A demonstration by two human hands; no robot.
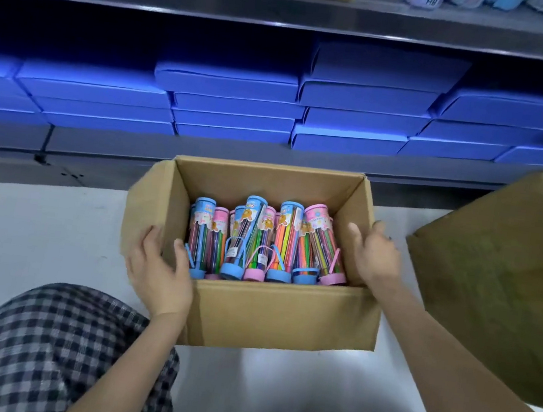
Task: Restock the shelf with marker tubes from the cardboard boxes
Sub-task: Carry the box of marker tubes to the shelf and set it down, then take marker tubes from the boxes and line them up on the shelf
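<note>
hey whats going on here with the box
A person crouched on the floor grips an open cardboard box by its sides, left hand on the left wall, right hand on the right wall. Inside lie marker tubes with blue and pink caps. No tube is out yet. Blue flat boxes fill the shelf behind, and a second cardboard box sits to the right.

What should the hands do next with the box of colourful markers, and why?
Probably the right hand should dip in and pick one marker tube. The open cardboard box already sits on the floor before the shelf, both hands are only holding its walls, left hand included, and no tube is out yet.
</note>
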